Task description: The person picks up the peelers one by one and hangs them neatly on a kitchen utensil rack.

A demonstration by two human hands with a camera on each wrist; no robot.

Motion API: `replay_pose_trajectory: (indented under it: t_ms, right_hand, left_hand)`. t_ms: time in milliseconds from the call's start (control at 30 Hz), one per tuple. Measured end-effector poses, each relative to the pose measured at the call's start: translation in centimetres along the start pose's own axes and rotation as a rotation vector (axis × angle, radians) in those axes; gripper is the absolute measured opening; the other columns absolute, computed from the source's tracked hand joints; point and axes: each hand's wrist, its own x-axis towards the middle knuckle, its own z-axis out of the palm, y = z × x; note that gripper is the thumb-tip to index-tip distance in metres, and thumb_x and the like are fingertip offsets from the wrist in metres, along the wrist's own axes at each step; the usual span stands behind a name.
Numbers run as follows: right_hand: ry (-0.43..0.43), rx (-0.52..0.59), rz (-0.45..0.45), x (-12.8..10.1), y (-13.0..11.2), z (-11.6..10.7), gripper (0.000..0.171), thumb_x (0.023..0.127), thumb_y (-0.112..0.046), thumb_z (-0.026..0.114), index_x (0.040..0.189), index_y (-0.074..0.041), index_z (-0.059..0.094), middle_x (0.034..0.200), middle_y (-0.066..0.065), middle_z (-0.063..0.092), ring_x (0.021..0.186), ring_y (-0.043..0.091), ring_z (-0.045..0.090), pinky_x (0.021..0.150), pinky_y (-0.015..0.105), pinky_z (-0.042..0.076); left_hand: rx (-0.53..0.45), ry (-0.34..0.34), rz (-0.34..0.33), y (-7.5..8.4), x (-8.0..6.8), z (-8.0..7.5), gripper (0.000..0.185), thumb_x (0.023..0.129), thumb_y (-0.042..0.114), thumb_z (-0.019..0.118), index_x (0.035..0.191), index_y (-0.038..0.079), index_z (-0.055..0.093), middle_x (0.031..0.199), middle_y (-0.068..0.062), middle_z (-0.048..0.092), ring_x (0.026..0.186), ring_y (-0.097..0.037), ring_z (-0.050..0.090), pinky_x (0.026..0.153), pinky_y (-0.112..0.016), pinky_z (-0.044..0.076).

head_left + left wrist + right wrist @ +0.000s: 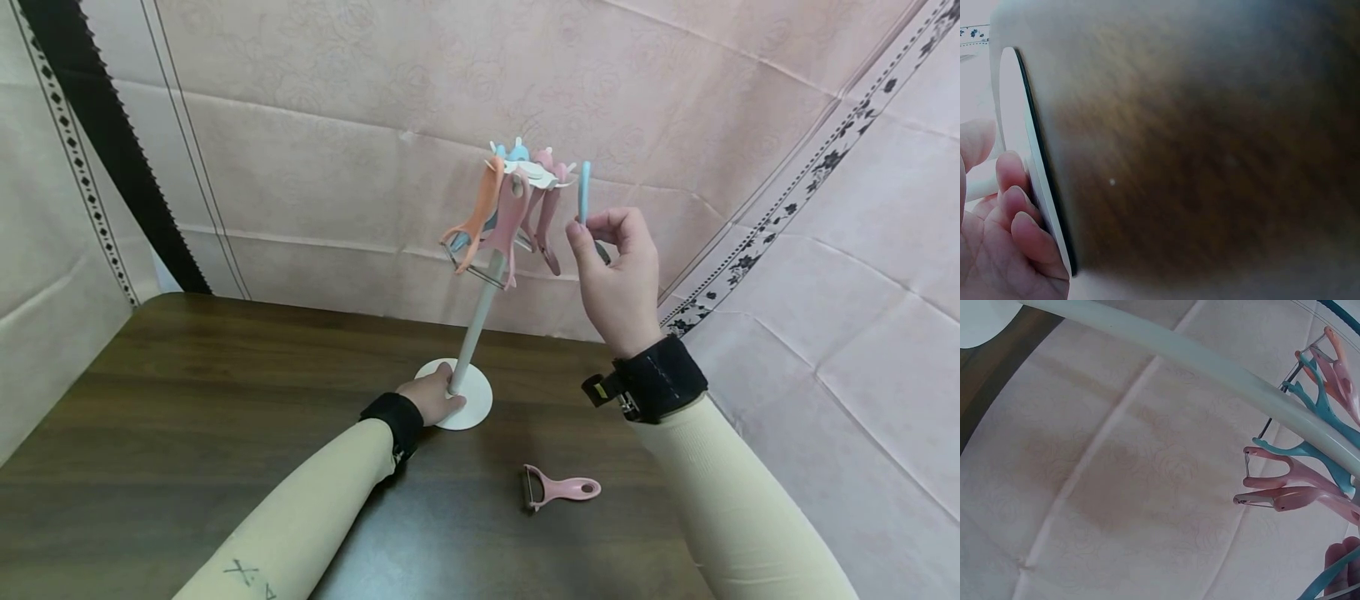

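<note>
Peelers hang in a cluster from the top of a white stand (476, 321), above and between the two hands: an orange peeler (476, 218) on the side toward the left hand, pink peelers (512, 223) in the middle, and blue ones mostly hidden behind them. In the right wrist view the pink and blue peelers (1297, 472) hang beside the slanting white pole, their blades pointing away from the fingers.

A blue peeler (584, 193) is held up in the right hand (621, 279), just beside the stand's top and level with the hanging ones. The thumb and fingertips pinch it low on its handle, so the blue handle points upward above the fingers; its blade end is hidden by the hand. The right forearm rises steeply from the table (187, 400), wrist bent, with a black strap round it.

The left hand (433, 397) rests low on the table, fingers curled round the foot of the pole where it meets the round white base. In the left wrist view the fingertips (1013, 206) press on the base's edge.

One pink peeler (558, 487) lies flat on the table, below the right hand and near the right forearm, untouched.
</note>
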Motion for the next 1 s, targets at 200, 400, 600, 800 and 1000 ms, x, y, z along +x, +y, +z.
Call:
replay_pose_trajectory:
  t_ms: [200, 400, 600, 800, 1000]
  right_hand:
    - [-0.006, -0.003, -0.004, -0.15, 0.0, 0.13, 0.026, 0.095, -0.022, 0.063, 0.104, 0.0, 0.054, 0.104, 0.001, 0.064, 0.101, 0.01, 0.059, 0.097, 0.028, 0.039]
    - [-0.018, 0.005, -0.009, -0.29, -0.01, 0.22, 0.026, 0.095, -0.022, 0.063, 0.105, 0.0, 0.053, 0.105, 0.001, 0.064, 0.101, 0.01, 0.059, 0.097, 0.028, 0.039]
    - [-0.042, 0.038, -0.001, -0.48, 0.03, 0.39, 0.028, 0.094, -0.022, 0.065, 0.105, 0.001, 0.052, 0.107, 0.006, 0.065, 0.101, 0.011, 0.059, 0.099, 0.028, 0.038]
    - [-0.053, 0.032, 0.001, -0.58, 0.02, 0.5, 0.027, 0.094, -0.022, 0.065, 0.105, 0.001, 0.052, 0.108, 0.007, 0.066, 0.102, 0.012, 0.059, 0.099, 0.03, 0.038]
    - [-0.061, 0.031, -0.017, -0.17, -0.43, 0.52, 0.026, 0.095, -0.022, 0.063, 0.105, 0.0, 0.053, 0.106, 0.004, 0.065, 0.1, 0.012, 0.06, 0.099, 0.028, 0.038]
  left_hand:
    - [-0.002, -0.001, 0.0, -0.16, 0.19, 0.07, 0.051, 0.092, 0.043, 0.064, 0.126, 0.01, 0.044, 0.117, -0.007, 0.062, 0.088, -0.02, 0.059, 0.076, -0.04, 0.044]
    - [-0.003, -0.004, -0.003, -0.2, 0.33, 0.14, 0.053, 0.092, 0.043, 0.064, 0.127, 0.01, 0.044, 0.118, -0.007, 0.062, 0.09, -0.02, 0.059, 0.078, -0.041, 0.044]
    - [-0.007, -0.001, -0.005, -0.25, 0.4, 0.23, 0.052, 0.092, 0.043, 0.065, 0.127, 0.01, 0.044, 0.118, -0.007, 0.062, 0.09, -0.02, 0.059, 0.078, -0.041, 0.044]
    - [-0.003, -0.006, -0.011, -0.13, 0.18, 0.18, 0.051, 0.092, 0.042, 0.064, 0.126, 0.01, 0.044, 0.117, -0.007, 0.062, 0.088, -0.02, 0.059, 0.076, -0.04, 0.044]
    - [-0.005, -0.004, -0.014, 0.22, -0.28, -0.11, 0.051, 0.092, 0.041, 0.064, 0.126, 0.01, 0.044, 0.118, -0.007, 0.062, 0.089, -0.021, 0.059, 0.076, -0.04, 0.044]
